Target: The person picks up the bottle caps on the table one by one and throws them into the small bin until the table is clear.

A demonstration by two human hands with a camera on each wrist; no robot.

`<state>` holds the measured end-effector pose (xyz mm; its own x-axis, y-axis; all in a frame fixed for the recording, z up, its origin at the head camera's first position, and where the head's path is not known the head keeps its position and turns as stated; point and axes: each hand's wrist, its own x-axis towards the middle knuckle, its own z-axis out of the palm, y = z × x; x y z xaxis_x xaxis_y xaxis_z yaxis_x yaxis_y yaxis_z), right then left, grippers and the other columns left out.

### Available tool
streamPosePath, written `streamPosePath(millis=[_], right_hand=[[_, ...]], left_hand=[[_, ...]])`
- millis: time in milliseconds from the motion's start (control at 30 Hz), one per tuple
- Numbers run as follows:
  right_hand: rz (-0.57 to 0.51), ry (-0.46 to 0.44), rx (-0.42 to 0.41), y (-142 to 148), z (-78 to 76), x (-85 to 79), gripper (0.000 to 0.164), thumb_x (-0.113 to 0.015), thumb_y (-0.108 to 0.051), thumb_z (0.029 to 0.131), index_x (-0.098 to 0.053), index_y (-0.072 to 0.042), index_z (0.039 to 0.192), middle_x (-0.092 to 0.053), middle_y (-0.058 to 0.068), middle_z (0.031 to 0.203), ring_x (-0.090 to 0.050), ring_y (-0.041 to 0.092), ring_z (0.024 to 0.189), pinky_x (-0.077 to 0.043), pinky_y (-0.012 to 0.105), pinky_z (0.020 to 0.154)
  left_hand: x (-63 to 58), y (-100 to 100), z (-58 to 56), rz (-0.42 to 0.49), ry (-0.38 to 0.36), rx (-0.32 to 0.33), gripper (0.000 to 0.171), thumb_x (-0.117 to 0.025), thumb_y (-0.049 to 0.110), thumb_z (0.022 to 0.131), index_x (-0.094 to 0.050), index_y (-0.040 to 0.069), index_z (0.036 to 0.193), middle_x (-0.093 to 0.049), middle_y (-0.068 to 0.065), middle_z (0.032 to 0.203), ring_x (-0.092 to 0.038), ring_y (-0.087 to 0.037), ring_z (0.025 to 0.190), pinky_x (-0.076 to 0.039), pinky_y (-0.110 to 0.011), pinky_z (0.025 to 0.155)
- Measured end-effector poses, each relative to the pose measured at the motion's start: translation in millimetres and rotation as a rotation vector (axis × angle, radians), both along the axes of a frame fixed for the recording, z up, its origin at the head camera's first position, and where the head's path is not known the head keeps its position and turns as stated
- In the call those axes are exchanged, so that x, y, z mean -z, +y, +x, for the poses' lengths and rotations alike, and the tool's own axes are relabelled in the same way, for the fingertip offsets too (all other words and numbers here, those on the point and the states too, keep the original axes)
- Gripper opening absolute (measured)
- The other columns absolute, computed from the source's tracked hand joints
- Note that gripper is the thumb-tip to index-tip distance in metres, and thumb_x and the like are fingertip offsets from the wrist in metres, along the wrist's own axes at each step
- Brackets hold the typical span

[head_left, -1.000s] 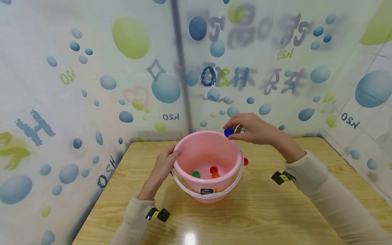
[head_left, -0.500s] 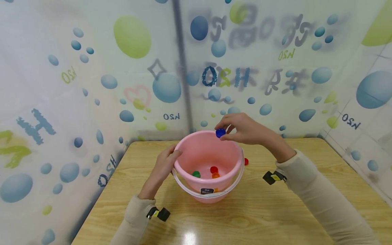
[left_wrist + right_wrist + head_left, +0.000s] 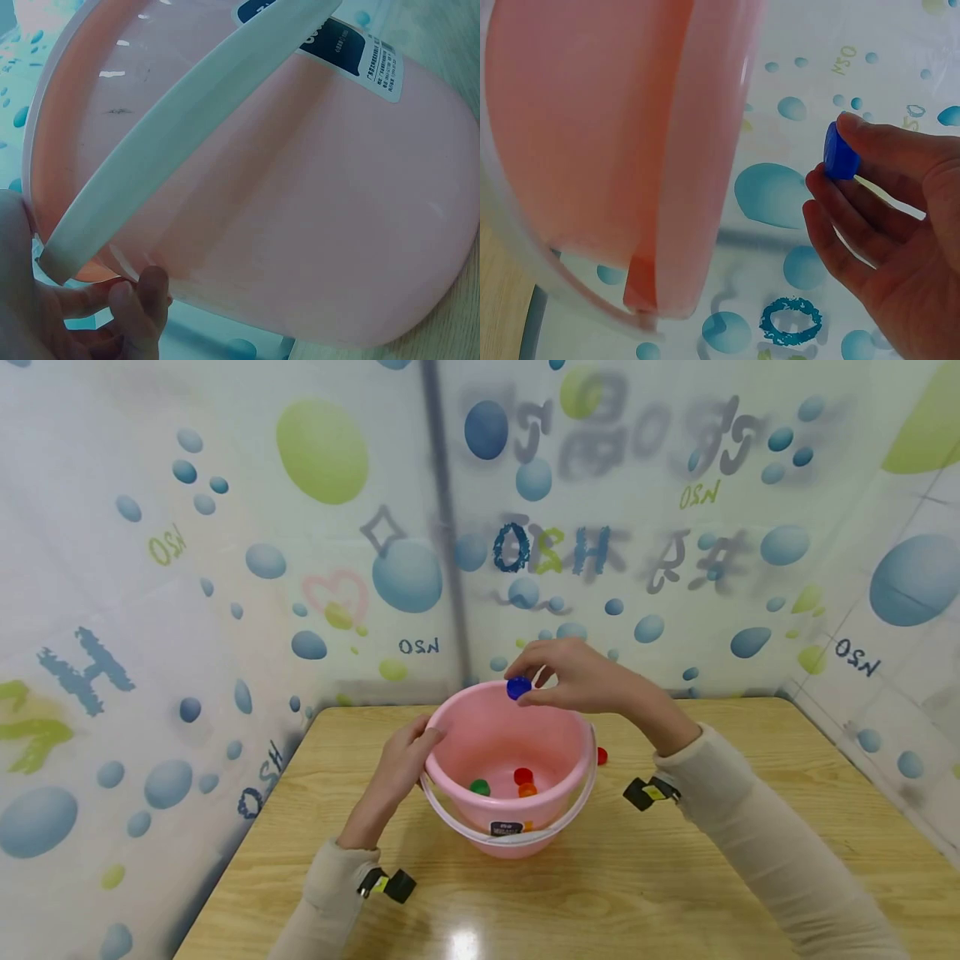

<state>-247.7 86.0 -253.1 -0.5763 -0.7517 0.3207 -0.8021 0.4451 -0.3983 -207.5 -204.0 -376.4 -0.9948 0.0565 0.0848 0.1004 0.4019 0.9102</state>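
Observation:
My left hand (image 3: 396, 758) grips the left rim of a pink bucket (image 3: 487, 727), thumb over the edge and fingers outside the wall. The left wrist view shows the fingertips below the rim, beside the white handle (image 3: 172, 139). Between thumb and fingers, my right hand (image 3: 573, 675) pinches a blue bottle cap (image 3: 517, 688). That hand hovers above the bucket's back rim; the right wrist view shows the cap (image 3: 841, 154) apart from the bucket. On the bucket floor lie a green cap (image 3: 480, 787), a red cap (image 3: 523, 776) and an orange cap (image 3: 527, 790).
Another red cap (image 3: 602, 756) lies on the wooden table (image 3: 675, 877), just right of the bucket and partly hidden by it. A patterned curtain (image 3: 360, 635) rises behind the table's back edge and along both sides. The bucket's handle hangs down in front.
My right hand has moved left with the blue cap, from the bucket's right back edge to over its back rim. The left hand and the bucket stay in place.

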Motion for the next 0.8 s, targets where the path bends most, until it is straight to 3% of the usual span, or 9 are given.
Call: streamPosePath(millis=[167,800], right_hand=[[0.002,-0.007,-0.013,-6.2,-2.4,0.5,0.031,-0.078,-0.016,0.090,-0.074,-0.006,0.119,-0.073,0.006,0.110,-0.072,0.018,0.095,-0.064,0.040,0.085],[0.022,-0.006,-0.003,-8.4,-5.4,2.9,0.030,-0.079,-0.018,0.090,-0.075,-0.008,0.118,-0.070,0.004,0.104,-0.070,0.017,0.094,-0.063,0.034,0.083]], left_hand=[[-0.4,-0.4,-0.3,-0.004,0.000,0.000,0.039,-0.050,0.041,0.103,-0.065,0.020,0.132,-0.072,-0.016,0.099,-0.063,-0.018,0.065,-0.054,-0.032,0.054],[-1.4,0.3,0.3,0.004,0.001,0.007,0.041,-0.050,0.041,0.103,-0.063,0.019,0.136,-0.073,-0.016,0.103,-0.064,-0.018,0.066,-0.055,-0.032,0.054]])
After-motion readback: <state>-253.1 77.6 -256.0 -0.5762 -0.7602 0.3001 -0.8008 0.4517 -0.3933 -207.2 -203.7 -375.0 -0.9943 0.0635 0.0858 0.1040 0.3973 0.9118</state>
